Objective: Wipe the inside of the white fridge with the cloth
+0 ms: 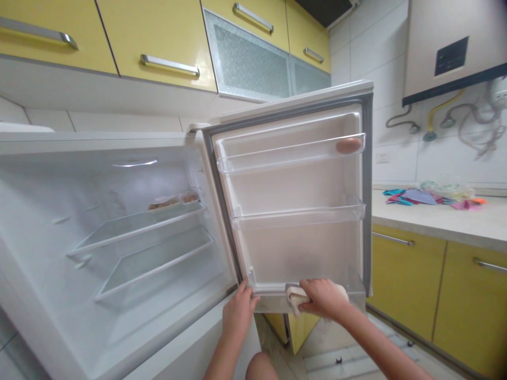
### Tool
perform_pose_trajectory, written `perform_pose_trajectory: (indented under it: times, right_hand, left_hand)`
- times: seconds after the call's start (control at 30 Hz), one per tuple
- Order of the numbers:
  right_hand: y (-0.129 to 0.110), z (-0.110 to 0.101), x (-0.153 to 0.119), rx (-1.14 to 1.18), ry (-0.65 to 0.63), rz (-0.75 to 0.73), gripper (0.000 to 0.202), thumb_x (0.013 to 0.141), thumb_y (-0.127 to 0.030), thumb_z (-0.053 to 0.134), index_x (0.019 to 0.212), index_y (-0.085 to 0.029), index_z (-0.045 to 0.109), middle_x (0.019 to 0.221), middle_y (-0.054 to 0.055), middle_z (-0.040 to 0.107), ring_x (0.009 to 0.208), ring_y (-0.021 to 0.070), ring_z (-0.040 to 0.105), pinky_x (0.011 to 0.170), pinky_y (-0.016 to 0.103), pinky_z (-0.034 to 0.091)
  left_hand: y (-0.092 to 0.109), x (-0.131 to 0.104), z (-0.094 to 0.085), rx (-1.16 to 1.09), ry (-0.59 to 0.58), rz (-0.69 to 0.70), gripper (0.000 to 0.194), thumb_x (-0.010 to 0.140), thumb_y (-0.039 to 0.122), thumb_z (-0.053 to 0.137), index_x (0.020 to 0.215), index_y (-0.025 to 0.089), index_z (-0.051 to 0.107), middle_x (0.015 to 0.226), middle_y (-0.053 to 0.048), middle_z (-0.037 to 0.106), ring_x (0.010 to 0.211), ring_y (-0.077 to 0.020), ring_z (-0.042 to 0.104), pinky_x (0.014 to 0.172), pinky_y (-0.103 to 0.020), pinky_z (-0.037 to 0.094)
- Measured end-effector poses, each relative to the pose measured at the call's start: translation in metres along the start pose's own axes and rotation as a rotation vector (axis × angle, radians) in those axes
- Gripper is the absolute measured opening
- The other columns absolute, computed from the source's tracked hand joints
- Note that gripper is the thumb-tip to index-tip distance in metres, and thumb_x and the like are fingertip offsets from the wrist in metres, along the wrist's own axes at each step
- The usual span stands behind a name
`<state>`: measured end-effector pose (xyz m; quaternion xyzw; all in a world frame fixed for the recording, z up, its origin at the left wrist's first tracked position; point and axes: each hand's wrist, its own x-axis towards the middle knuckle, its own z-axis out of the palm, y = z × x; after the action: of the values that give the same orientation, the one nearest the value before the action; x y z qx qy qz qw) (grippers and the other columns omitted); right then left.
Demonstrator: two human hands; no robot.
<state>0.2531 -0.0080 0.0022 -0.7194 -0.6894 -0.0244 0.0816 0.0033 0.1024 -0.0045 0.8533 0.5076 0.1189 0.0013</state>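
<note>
The fridge door stands wide open, with three clear shelves on its inner side. My right hand is closed on a pale cloth, which it presses against the rim of the lowest door shelf. At the hinge-side end of that same shelf, my left hand touches the corner with its fingers. A reddish-brown oval item lies in the top door shelf. Inside the fridge, small packs of food sit on the upper glass shelf.
Yellow cupboards hang above. On the right, a counter holds a pile of colourful cloths and plastic, below a water heater with hoses. A yellow cabinet door juts out beneath the fridge door.
</note>
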Motion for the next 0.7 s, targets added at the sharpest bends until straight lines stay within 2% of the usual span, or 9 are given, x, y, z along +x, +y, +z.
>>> perform_pose_trajectory:
  times: [0.17, 0.3, 0.5, 0.7]
  right_hand:
    - [0.050, 0.002, -0.024, -0.025, 0.037, 0.031, 0.024, 0.079, -0.040, 0.071, 0.094, -0.023, 0.063, 0.092, 0.007, 0.075, 0.088, 0.0317, 0.073, 0.068, 0.033, 0.043]
    - [0.063, 0.004, -0.030, -0.060, 0.034, 0.066, 0.023, 0.078, -0.039, 0.072, 0.093, -0.024, 0.063, 0.092, 0.006, 0.074, 0.088, 0.0307, 0.072, 0.068, 0.033, 0.042]
    - [0.047, 0.005, -0.023, -0.069, 0.062, 0.047, 0.023, 0.079, -0.037, 0.071, 0.095, -0.022, 0.064, 0.094, 0.008, 0.075, 0.089, 0.0310, 0.072, 0.070, 0.034, 0.046]
    - [-0.001, 0.005, 0.003, -0.042, 0.037, 0.015, 0.030, 0.079, -0.039, 0.074, 0.101, -0.020, 0.067, 0.101, 0.011, 0.076, 0.095, 0.0308, 0.072, 0.076, 0.035, 0.050]
  left_hand:
    - [0.002, -0.001, -0.002, -0.033, -0.008, -0.007, 0.018, 0.095, 0.033, 0.053, 0.101, 0.024, 0.068, 0.159, -0.005, 0.046, 0.109, -0.0246, 0.071, 0.085, -0.036, 0.057]
    - [-0.003, 0.001, -0.001, -0.107, -0.013, -0.004, 0.016, 0.094, 0.031, 0.054, 0.096, 0.024, 0.068, 0.159, -0.005, 0.046, 0.112, -0.0235, 0.070, 0.086, -0.033, 0.055]
    - [-0.015, 0.011, -0.002, -0.249, -0.050, 0.050, 0.015, 0.090, 0.021, 0.057, 0.097, 0.022, 0.070, 0.155, -0.008, 0.050, 0.115, -0.0209, 0.069, 0.094, -0.030, 0.051]
    - [-0.011, 0.013, -0.004, -0.240, -0.031, 0.043, 0.011, 0.089, 0.020, 0.060, 0.092, 0.022, 0.070, 0.152, -0.008, 0.054, 0.121, -0.0219, 0.066, 0.100, -0.031, 0.048]
